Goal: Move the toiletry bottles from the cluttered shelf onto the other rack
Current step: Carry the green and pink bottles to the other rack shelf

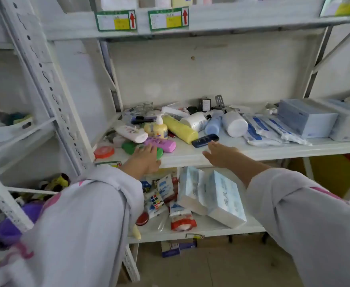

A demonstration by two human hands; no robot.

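The cluttered white shelf (253,151) holds a heap of toiletry bottles: a green bottle (129,147) lying at the front left, a purple one (162,144), a white tube (131,134), a yellow pump bottle (156,129), a long yellow bottle (180,129), a dark blue bottle (205,140), a light blue bottle (212,124) and two white bottles (234,124). My left hand (146,160) rests on the green bottle, fingers laid over it. My right hand (221,155) hovers open just in front of the dark blue bottle, apart from it.
A second white rack (14,133) stands to the left with cloth items on it. Blue boxes (305,117) and wrapped packs (273,129) fill the shelf's right side. An orange lid (104,152) lies at the front left. Tissue packs (211,195) sit on the shelf below.
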